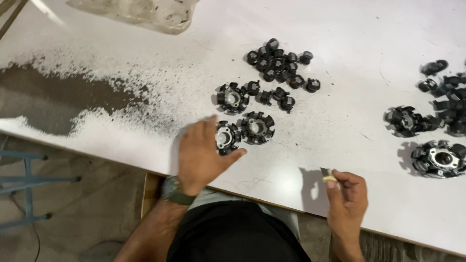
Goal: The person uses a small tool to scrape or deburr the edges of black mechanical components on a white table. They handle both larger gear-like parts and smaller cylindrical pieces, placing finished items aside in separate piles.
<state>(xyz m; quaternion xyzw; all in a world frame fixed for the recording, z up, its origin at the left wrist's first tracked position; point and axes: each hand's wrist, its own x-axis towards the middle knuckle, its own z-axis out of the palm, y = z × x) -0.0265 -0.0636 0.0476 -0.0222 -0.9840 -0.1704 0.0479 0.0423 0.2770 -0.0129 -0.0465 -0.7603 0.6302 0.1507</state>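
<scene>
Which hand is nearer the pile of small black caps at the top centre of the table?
Left. The left hand rests below the pile of small black caps; the right hand sits farther away at the table's near edge.

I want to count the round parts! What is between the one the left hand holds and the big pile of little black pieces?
In the head view, two more round parts and a few loose black pieces lie between the held part under the left hand and the pile.

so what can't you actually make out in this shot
- Round black part, head view: its left side is hidden under the left hand.
- Small blade-like piece, head view: mostly covered by the right hand fingers; too small to identify.
- Black clips, head view: cut off by the right edge.
- Clear bag, head view: cut by the top edge; contents blurred.
</scene>
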